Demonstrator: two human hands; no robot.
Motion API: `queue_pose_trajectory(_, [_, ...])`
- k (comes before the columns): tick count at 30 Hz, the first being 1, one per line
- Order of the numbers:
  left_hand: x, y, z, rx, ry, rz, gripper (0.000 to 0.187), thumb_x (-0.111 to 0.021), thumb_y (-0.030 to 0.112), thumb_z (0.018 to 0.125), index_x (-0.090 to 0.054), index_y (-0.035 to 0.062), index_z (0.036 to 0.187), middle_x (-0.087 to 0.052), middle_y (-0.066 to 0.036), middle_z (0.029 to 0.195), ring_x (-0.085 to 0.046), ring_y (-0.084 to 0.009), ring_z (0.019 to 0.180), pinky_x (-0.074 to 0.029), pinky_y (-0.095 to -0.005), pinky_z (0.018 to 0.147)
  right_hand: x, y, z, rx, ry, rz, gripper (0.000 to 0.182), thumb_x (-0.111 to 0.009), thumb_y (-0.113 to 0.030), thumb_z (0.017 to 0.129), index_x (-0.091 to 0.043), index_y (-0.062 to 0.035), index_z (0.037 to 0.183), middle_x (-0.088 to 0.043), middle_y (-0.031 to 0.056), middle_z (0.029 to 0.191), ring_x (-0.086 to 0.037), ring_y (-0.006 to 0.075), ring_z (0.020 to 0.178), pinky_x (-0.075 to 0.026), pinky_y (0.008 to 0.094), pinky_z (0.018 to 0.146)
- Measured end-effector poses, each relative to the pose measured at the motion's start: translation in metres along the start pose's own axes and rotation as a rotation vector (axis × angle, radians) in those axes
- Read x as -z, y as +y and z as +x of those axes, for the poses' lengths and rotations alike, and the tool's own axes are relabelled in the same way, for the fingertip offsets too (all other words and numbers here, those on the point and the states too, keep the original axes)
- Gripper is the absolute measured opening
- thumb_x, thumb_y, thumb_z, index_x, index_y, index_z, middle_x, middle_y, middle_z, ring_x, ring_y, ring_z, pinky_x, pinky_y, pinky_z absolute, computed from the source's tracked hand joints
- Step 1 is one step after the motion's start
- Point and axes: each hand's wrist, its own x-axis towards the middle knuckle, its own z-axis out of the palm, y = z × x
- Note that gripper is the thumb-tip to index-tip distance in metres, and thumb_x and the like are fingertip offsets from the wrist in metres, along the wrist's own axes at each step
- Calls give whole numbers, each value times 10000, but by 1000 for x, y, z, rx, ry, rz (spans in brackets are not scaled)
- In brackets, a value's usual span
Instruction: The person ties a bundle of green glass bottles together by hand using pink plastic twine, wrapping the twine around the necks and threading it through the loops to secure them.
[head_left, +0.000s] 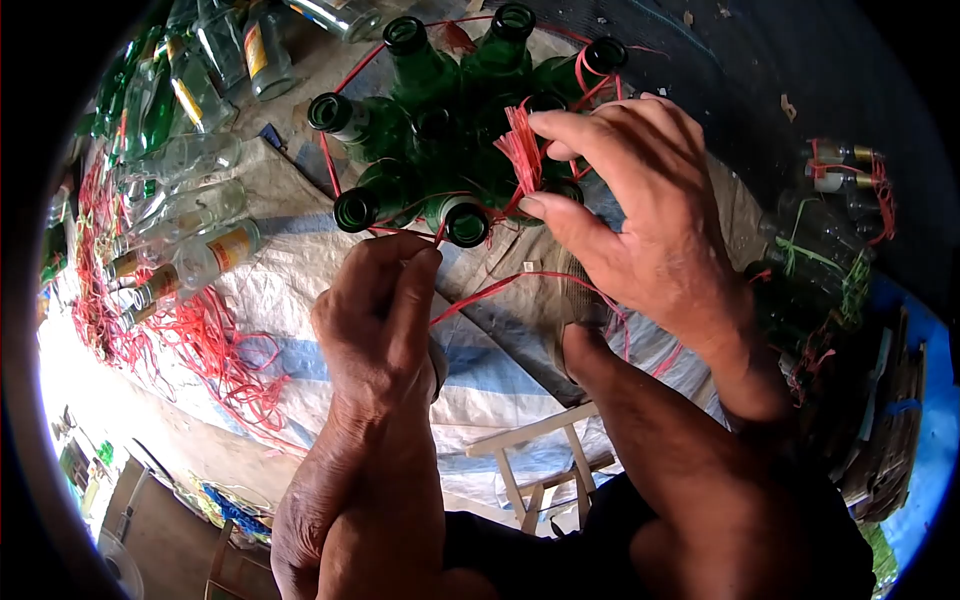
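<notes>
A cluster of green glass bottles stands upright on the sheet in front of me, with red plastic string running around their necks. My left hand is pinched on a strand of this string just below the front bottle's mouth. To the right, my right hand reaches over the cluster with thumb and forefinger apart. Its fingertips are right at a frayed red string tuft among the necks. A loose length of red string curves over the sheet below the bottles.
Clear and green bottles lie at the left, some with yellow labels. Below them is a tangled heap of red string. More tied bottles lie at the right. A wooden stool frame stands near my legs on the white-and-blue sheet.
</notes>
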Motion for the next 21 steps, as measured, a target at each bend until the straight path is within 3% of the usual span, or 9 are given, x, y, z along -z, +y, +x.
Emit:
queue_pose_trajectory(10, [-1,-8,2,84,-25,-186,95,-716,6,976,-708,-34,1062,-727,-15,907,-613,-51,816,-477,-206,764,-20,-11,7,-19,58,-57,474,-803,-9,758,-708,-130,1207,-670,-38,865,-638,219,881,-445,438,988])
queue_pose_trajectory(13, [0,-9,4,194,-63,-343,100,-714,-4,976,-708,-42,1069,-729,-15,956,-621,-55,886,-472,-204,833,-20,-12,7,-14,43,-76,456,-800,-1,757,-714,-114,1190,-674,-14,869,-642,225,882,-456,414,961])
queue_pose_trajectory(21, [-11,-24,7,211,-33,-510,87,-748,52,984,-722,-11,1039,-723,16,913,-586,-25,830,-445,-196,765,-12,-21,24,197,44,92,332,-714,119,733,-757,-38,1023,-655,58,894,-619,251,831,-497,353,743])
